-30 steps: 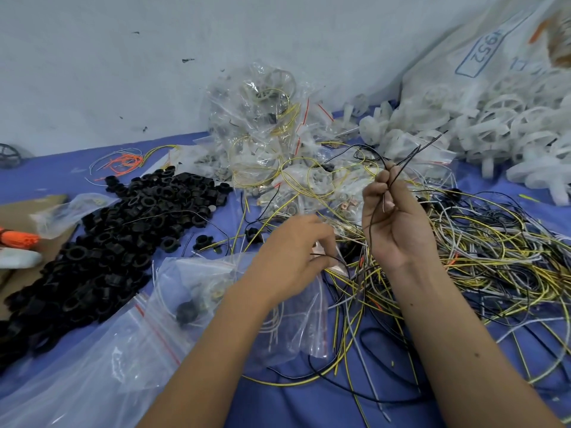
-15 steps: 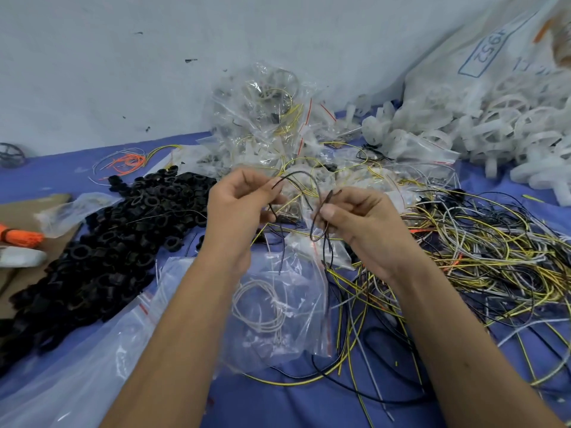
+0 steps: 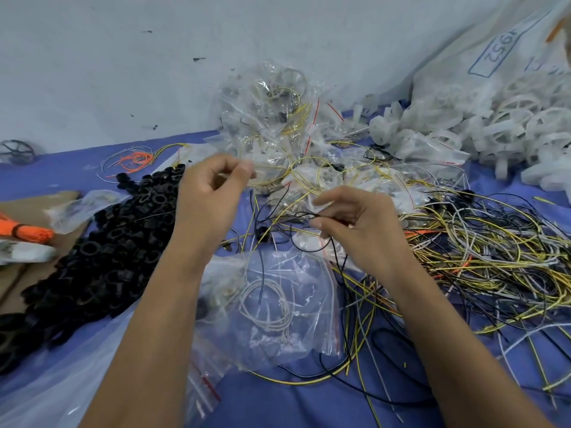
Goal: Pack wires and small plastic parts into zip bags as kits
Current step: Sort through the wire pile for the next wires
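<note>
- Thin black wire (image 3: 296, 216) pinched between thumb and fingertips of right hand (image 3: 355, 230), raised over the blue table cloth (image 3: 278, 403); wire loops left and trails down past the wrist.
- Left hand (image 3: 210, 196) raised at about the same height, fingers curled, thumb and forefinger tips together; blurred, so cannot tell whether it holds a wire end.
- Clear zip bag with red seal strip (image 3: 278, 310) lies flat under and between the forearms; coiled white wire (image 3: 265, 304) inside it.
- Tangle of yellow, white and black loose wires (image 3: 479, 257) on the cloth right of the right hand.
- Heap of black plastic rings (image 3: 102, 251) left of the left forearm.
- Pile of filled clear bags (image 3: 278, 118) against the wall behind the hands.
- White plastic wheel parts (image 3: 463, 128) heaped far right, spilling from a white sack (image 3: 494, 57).
- Orange wire bundle (image 3: 24, 233) at the left edge.
</note>
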A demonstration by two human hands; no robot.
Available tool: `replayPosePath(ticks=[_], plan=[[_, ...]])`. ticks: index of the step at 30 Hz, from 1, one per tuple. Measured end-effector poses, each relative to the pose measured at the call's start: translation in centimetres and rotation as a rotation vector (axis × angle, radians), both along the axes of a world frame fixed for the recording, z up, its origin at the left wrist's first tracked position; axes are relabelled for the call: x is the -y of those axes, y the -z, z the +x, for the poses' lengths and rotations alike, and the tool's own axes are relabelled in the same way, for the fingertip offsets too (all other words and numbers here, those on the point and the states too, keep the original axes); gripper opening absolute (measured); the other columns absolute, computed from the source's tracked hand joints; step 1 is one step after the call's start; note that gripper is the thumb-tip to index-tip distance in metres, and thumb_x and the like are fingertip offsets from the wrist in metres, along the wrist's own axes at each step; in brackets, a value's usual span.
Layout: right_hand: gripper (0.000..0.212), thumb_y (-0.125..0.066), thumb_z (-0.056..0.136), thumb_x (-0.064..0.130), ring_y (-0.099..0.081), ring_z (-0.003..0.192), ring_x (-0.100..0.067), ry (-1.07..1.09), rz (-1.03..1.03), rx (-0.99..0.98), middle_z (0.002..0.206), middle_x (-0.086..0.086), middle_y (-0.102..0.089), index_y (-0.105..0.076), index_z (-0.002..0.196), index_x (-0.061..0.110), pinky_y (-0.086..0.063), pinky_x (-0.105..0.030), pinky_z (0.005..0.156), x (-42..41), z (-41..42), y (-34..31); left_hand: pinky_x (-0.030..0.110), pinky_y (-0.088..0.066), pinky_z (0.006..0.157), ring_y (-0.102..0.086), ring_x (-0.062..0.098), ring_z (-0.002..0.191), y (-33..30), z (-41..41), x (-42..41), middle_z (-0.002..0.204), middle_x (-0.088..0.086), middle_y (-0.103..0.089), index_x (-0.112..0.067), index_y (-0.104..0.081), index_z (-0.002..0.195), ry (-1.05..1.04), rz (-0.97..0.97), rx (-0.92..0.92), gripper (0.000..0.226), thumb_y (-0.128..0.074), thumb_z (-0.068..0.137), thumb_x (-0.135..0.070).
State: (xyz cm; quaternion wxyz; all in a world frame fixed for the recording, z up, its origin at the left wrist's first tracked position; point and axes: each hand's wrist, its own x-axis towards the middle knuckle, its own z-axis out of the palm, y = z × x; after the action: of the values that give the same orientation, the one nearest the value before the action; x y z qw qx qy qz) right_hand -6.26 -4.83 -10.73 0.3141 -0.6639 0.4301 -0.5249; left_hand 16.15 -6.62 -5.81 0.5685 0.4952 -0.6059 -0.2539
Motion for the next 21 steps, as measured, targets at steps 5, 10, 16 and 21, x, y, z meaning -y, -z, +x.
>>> replayPosePath(ticks=[5,10,16,21], plan=[[0.009,-0.08,0.084,0.006,-0.066,0.069,0.003,0.013,-0.193,-0.29,0.077,0.007,-0.075,-0.08,0.092,0.011,-0.046,-0.011,0.066,-0.1,1.2,-0.1,0.015,-0.04,0.062,-0.056,0.005,0.059,-0.7,-2.0,-0.8,0.076,-0.024,-0.062,-0.034,-0.073,0.08,0.231,-0.001,0.545,0.013,-0.084,0.077,-0.039],[0.01,-0.08,0.082,0.001,-0.06,0.064,0.0,0.043,-0.287,-0.312,0.072,0.006,-0.07,-0.081,0.087,0.01,-0.042,-0.012,0.062,0.0,0.8,0.0,0.027,-0.059,0.064,-0.068,0.004,0.059,0.2,-3.2,-1.0,0.071,-0.008,-0.07,-0.017,-0.076,0.082,0.3,0.164,0.637,0.01,-0.086,0.081,-0.016],[0.017,-0.081,0.079,-0.001,-0.068,0.068,-0.001,0.029,-0.209,-0.108,0.074,0.013,-0.074,-0.08,0.085,0.014,-0.048,-0.01,0.066,-0.2,1.3,0.0,0.039,-0.064,0.065,-0.074,0.018,0.061,-0.1,-2.6,-1.0,0.064,-0.002,-0.073,-0.01,-0.077,0.081,0.351,0.249,0.548,0.011,-0.086,0.079,-0.004],[0.01,-0.082,0.082,0.011,-0.063,0.063,-0.003,0.038,-0.173,-0.057,0.074,0.012,-0.073,-0.077,0.086,0.019,-0.052,-0.023,0.062,-0.3,1.4,-0.2,0.038,-0.063,0.058,-0.071,0.019,0.055,-0.2,-2.3,-0.8,0.064,0.005,-0.072,-0.009,-0.076,0.081,0.274,0.215,0.441,0.01,-0.08,0.084,0.0]])
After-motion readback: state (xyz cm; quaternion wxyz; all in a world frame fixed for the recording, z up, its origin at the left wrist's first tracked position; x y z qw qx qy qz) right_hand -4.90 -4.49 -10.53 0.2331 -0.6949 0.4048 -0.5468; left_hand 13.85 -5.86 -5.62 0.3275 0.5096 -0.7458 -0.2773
